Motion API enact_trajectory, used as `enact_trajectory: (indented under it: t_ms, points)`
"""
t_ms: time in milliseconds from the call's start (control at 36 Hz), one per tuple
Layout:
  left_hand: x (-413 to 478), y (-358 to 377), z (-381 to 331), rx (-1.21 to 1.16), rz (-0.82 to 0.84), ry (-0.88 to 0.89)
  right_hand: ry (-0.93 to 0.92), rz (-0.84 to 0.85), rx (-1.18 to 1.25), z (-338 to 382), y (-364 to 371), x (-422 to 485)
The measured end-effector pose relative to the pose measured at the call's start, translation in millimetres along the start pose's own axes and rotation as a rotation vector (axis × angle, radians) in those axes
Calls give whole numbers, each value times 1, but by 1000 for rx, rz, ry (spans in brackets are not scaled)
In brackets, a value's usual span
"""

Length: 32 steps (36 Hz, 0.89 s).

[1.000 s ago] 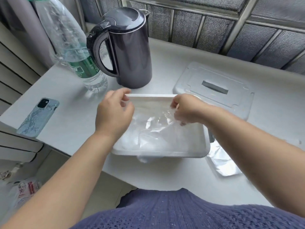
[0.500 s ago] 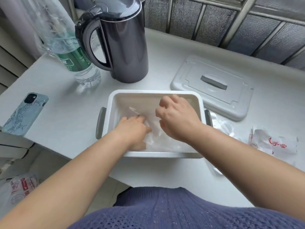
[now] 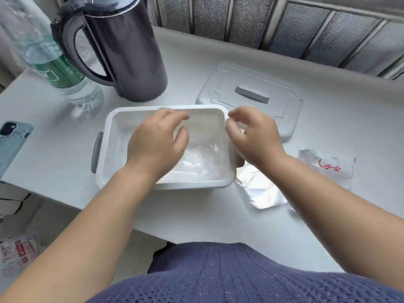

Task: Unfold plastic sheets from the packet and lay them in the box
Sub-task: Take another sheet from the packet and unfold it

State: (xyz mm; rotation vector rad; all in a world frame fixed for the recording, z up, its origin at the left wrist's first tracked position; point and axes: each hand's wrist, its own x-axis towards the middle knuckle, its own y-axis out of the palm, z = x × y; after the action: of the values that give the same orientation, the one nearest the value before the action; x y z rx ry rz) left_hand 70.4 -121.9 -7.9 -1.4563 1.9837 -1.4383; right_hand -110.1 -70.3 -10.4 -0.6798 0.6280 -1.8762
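1. The left hand (image 3: 156,142) hovered over the box (image 3: 106,149), fingers loosely bent and apart, gripping nothing.
2. The right hand (image 3: 254,138) hung above the box's right rim, fingers curled. Blur hid whether they pinched anything.
3. Clear sheets (image 3: 196,162) lay crumpled on the box floor, towards its right side.
4. The packet (image 3: 328,166), printed in red, lay on the table (image 3: 54,149) right of the box, with a silvery sheet (image 3: 260,189) between them.
5. The lid (image 3: 218,90) lay behind the box. A kettle (image 3: 122,51), bottle (image 3: 56,68) and phone (image 3: 11,145) stood to the left.
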Motion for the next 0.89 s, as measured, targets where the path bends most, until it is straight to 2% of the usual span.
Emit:
enact_trajectory:
  t_ms: [56, 111, 167, 250, 306, 333, 389, 444, 528, 583, 639, 694, 750, 806, 889]
  points:
    - [-5, 12, -32, -109, -66, 85, 158, -1, 6, -27, -15, -6]
    - [-15, 31, -66, -158, -71, 203, 272, 84, -78, -55, -27, -16]
    - [-29, 52, -89, -120, -65, 348, 299, 266, -199, -81, -30, -30]
    - [-56, 89, -108, -55, 7, 470, 249, 657, -356, -115, -27, -58]
    - [-71, 109, -117, -36, 202, 435, 224, 792, -431, -129, -28, -73]
    - [-76, 115, -122, 7, 342, 385, 212, 791, -436, -133, -29, -78]
    - [-85, 137, -119, 238, 638, 249, 213, 744, -402, -136, -35, -83]
    - [-89, 146, -112, 315, 701, 197, 241, 701, -370, -138, -41, -84]
    - [-90, 156, -104, 322, 530, 314, 280, 671, -327, -145, -50, -84]
    - [-84, 156, -106, 370, 562, 299, 299, 657, -285, -148, -57, -84]
    - [-80, 149, -112, 351, 620, 167, 326, 612, -220, -149, -62, -82]
    - [-77, 146, -113, 283, 556, -28, 374, 527, -129, -151, -67, -78]
    - [-72, 140, -115, 124, 500, -253, 407, 451, -67, -151, -69, -72]
    - [-64, 133, -118, -33, 424, -397, 397, 402, -42, -150, -71, -68]
    - [-58, 132, -116, -353, 491, -527, 397, 332, 44, -144, -74, -64]
